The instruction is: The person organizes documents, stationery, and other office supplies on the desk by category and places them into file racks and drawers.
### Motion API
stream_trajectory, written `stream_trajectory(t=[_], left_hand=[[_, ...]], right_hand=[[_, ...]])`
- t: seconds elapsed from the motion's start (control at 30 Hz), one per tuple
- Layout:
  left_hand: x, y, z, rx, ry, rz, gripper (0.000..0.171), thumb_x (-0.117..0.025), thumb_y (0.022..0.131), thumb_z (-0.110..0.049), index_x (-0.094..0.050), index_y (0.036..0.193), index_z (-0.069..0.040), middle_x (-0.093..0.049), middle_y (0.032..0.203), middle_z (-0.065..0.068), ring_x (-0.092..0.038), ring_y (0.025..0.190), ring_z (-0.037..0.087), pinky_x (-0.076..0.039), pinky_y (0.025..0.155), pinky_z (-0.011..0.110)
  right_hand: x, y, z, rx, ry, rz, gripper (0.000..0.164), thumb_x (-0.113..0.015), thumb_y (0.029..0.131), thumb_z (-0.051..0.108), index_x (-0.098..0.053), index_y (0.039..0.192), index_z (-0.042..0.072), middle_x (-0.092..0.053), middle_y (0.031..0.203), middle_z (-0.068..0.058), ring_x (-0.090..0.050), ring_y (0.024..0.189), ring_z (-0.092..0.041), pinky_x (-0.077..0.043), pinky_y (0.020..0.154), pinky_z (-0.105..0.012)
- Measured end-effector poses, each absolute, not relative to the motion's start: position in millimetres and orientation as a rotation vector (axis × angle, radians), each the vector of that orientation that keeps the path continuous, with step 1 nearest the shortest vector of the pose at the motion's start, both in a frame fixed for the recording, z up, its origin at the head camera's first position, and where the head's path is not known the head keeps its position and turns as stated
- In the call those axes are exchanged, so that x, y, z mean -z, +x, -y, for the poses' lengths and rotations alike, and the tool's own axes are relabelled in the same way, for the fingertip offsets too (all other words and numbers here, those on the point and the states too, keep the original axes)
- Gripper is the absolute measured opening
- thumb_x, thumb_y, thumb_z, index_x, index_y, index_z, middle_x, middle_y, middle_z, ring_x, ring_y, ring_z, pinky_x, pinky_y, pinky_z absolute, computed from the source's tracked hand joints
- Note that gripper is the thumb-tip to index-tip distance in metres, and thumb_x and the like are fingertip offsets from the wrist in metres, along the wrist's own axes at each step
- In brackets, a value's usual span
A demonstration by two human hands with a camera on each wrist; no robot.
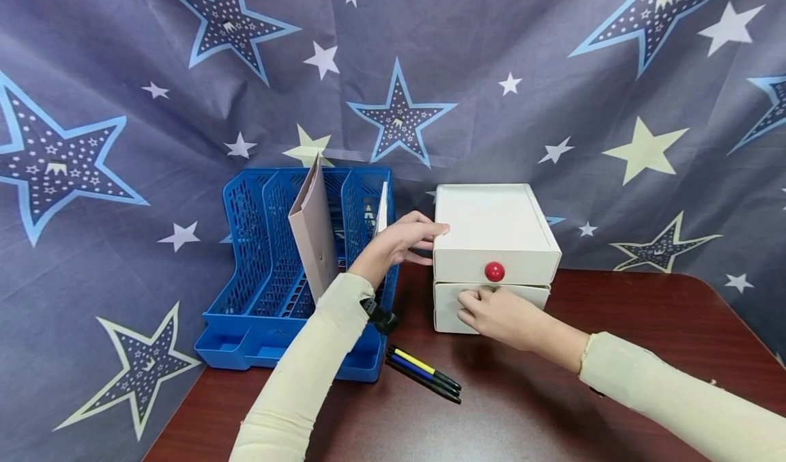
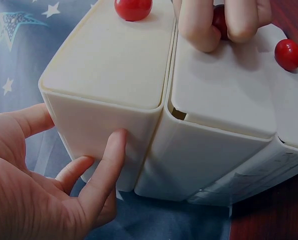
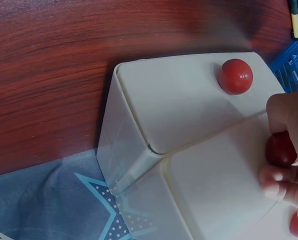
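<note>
A white drawer unit (image 1: pixel 491 216) with red round knobs stands on the table, its drawers stacked. My right hand (image 1: pixel 506 317) pinches the red knob (image 3: pixel 280 149) of the middle drawer (image 2: pixel 224 95); in the left wrist view a small gap shows at that drawer's front corner. The top drawer's knob (image 1: pixel 495 271) and the bottom drawer's knob (image 2: pixel 289 54) are untouched. My left hand (image 1: pixel 402 240) rests against the unit's left side, its fingers touching the side wall and its thumb at the top edge.
Left of the unit stands a blue file organizer (image 1: pixel 211 339) holding a beige folder (image 1: pixel 316 233) and a thin white item (image 1: pixel 383 206). Several pens (image 1: pixel 424 373) lie on the dark red wooden table (image 1: pixel 620 312) before it. Star-patterned cloth (image 1: pixel 491 134) hangs behind.
</note>
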State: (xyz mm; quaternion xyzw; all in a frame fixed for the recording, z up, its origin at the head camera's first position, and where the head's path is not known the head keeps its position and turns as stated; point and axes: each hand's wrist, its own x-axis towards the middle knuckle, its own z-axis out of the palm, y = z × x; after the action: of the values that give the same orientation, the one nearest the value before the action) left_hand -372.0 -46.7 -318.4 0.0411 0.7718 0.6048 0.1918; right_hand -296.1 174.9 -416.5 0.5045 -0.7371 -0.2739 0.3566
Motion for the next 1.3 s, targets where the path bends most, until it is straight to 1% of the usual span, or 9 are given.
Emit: stream_trajectory(t=[0.17, 0.3, 0.53, 0.83, 1.07, 1.2, 1.3], left_hand=[[318.3, -371.6, 46.7, -1.681, 0.125, -2.186, 0.036, -0.072, 0.096, -0.031, -0.048, 0.116, -0.012, -0.056, 0.136, 0.016, -0.06, 0.126, 0.034, -0.063, 0.088, 0.047], [318.4, -371.5, 46.9, -1.684, 0.123, -2.187, 0.036, -0.072, 0.096, -0.031, -0.049, 0.116, -0.012, -0.056, 0.137, 0.016, -0.06, 0.127, 0.034, -0.064, 0.084, 0.045], [318.6, -372.8, 47.2, -1.689, 0.122, -2.193, 0.035, -0.071, 0.097, -0.031, -0.049, 0.117, -0.012, -0.056, 0.139, 0.016, -0.059, 0.128, 0.034, -0.063, 0.085, 0.045], [318.4, -372.0, 46.8, -1.678, 0.122, -2.192, 0.036, -0.072, 0.096, -0.031, -0.049, 0.117, -0.012, -0.055, 0.137, 0.016, -0.06, 0.126, 0.033, -0.064, 0.084, 0.045], [317.7, -371.1, 46.7, -1.68, 0.126, -2.176, 0.036, -0.071, 0.096, -0.031, -0.048, 0.117, -0.012, -0.053, 0.139, 0.016, -0.058, 0.128, 0.034, -0.06, 0.094, 0.051], [317.8, -371.5, 47.2, -1.684, 0.127, -2.181, 0.036, -0.071, 0.097, -0.03, -0.048, 0.117, -0.012, -0.053, 0.139, 0.017, -0.058, 0.128, 0.035, -0.059, 0.095, 0.052], [318.1, -371.7, 47.4, -1.684, 0.131, -2.183, 0.036, -0.071, 0.097, -0.03, -0.048, 0.118, -0.012, -0.053, 0.139, 0.017, -0.058, 0.128, 0.035, -0.059, 0.095, 0.052]], right_hand=[[416.9, -296.9, -174.9, 0.687, 1.297, 1.914, 0.027, -0.081, 0.082, 0.015, -0.056, 0.092, 0.01, -0.045, 0.09, -0.007, -0.05, 0.063, -0.022, -0.043, 0.044, -0.028], [417.8, -298.6, -174.4, 0.687, 1.286, 1.917, 0.028, -0.082, 0.082, 0.015, -0.056, 0.091, 0.01, -0.044, 0.089, -0.007, -0.049, 0.062, -0.021, -0.042, 0.044, -0.027], [418.3, -300.4, -174.1, 0.693, 1.281, 1.911, 0.025, -0.08, 0.084, 0.015, -0.057, 0.092, 0.01, -0.044, 0.09, -0.007, -0.049, 0.063, -0.021, -0.042, 0.046, -0.028], [419.1, -299.8, -175.0, 0.683, 1.284, 1.908, 0.028, -0.082, 0.081, 0.015, -0.056, 0.091, 0.009, -0.045, 0.09, -0.008, -0.049, 0.064, -0.021, -0.043, 0.046, -0.028], [417.5, -298.1, -177.2, 0.683, 1.3, 1.941, 0.032, -0.084, 0.08, 0.014, -0.055, 0.094, 0.009, -0.046, 0.092, -0.008, -0.05, 0.067, -0.023, -0.043, 0.048, -0.028], [415.4, -296.7, -178.4, 0.659, 1.304, 1.955, 0.032, -0.083, 0.08, 0.013, -0.055, 0.095, 0.008, -0.047, 0.094, -0.008, -0.053, 0.07, -0.024, -0.045, 0.05, -0.028], [415.0, -295.6, -179.6, 0.634, 1.297, 1.971, 0.034, -0.085, 0.078, 0.014, -0.056, 0.095, 0.009, -0.048, 0.096, -0.009, -0.056, 0.073, -0.025, -0.048, 0.051, -0.029]])
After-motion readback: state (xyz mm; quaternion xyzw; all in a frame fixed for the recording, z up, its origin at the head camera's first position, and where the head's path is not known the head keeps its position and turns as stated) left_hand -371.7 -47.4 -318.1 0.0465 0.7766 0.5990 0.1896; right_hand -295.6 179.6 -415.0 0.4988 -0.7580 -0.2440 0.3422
